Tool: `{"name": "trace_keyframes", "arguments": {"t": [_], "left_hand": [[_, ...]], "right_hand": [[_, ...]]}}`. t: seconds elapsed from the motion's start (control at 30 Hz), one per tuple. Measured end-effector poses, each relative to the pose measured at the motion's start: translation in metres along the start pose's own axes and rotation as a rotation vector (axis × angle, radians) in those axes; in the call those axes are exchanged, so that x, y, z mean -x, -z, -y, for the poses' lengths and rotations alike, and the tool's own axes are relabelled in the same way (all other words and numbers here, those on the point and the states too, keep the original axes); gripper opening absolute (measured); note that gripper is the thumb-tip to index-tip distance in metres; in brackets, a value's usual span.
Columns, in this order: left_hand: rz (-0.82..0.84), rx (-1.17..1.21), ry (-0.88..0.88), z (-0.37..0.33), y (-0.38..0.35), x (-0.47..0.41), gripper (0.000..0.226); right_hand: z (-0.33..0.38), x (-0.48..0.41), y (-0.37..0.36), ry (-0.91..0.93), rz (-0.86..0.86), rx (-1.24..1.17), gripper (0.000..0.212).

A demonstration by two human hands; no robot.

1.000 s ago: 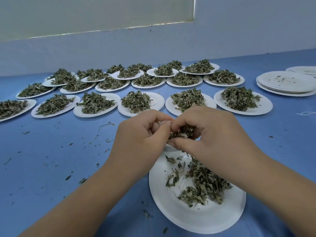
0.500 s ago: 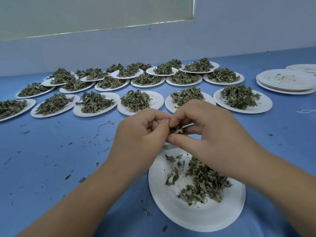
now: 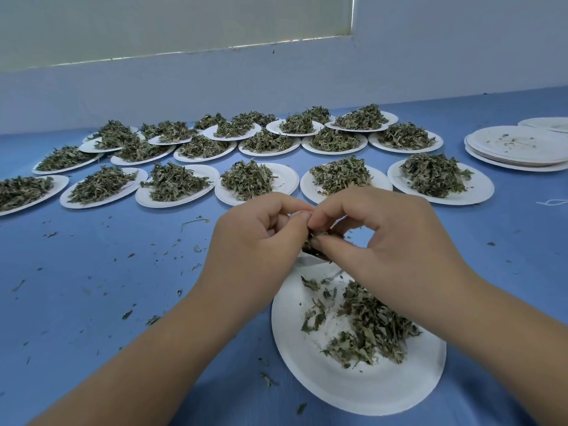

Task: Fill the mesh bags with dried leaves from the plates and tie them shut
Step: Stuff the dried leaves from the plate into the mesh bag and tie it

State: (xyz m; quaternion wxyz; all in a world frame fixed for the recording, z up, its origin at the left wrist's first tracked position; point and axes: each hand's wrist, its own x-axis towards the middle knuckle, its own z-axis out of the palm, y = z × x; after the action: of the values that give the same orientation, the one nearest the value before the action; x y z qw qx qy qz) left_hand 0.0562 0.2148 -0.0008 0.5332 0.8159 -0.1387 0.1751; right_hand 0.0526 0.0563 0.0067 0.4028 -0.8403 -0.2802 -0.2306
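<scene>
Showed less leaf tuft (image 3: 313, 238) than a second ago | kept left hand (image 3: 258, 241), right hand (image 3: 390, 241) over near plate (image 3: 307, 379) to catch spill | clamped fingers (image 3: 333, 242) of both on tuft

Under the right hand (image 3: 399, 241) I see a white plate (image 3: 353, 392) with dull green leaves (image 3: 375, 327); the table (image 3: 92, 287) is plain blue.
</scene>
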Motion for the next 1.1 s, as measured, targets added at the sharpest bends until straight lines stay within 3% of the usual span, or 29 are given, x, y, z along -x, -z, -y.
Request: {"name": "trace_keyframes", "arguments": {"t": [0.1,0.27,0.43,0.53,0.63,0.83,1.1], "left_hand": [[-0.002,0.021,0.004,0.000,0.000,0.000,0.020],[-0.003,0.030,0.002,0.001,0.000,0.000,0.020],[0.013,0.043,0.006,0.002,0.000,0.000,0.020],[0.004,0.057,0.009,0.001,0.001,0.000,0.020],[-0.052,0.080,0.015,0.001,0.007,-0.002,0.019],[-0.081,0.105,0.023,0.002,0.011,-0.005,0.018],[-0.045,0.072,-0.015,0.000,0.008,-0.002,0.019]], "right_hand": [[-0.001,0.000,0.000,0.000,-0.012,0.073,0.032],[-0.001,0.001,0.001,0.000,-0.015,0.055,0.017],[0.000,-0.001,0.000,-0.019,0.005,0.067,0.022],[0.001,0.000,0.005,-0.025,0.044,0.019,0.016],[-0.001,-0.003,0.018,-0.024,-0.024,-0.063,0.009],[-0.007,-0.005,0.020,-0.031,0.221,0.094,0.038],[-0.006,-0.001,0.013,0.055,0.000,0.030,0.020]]}}
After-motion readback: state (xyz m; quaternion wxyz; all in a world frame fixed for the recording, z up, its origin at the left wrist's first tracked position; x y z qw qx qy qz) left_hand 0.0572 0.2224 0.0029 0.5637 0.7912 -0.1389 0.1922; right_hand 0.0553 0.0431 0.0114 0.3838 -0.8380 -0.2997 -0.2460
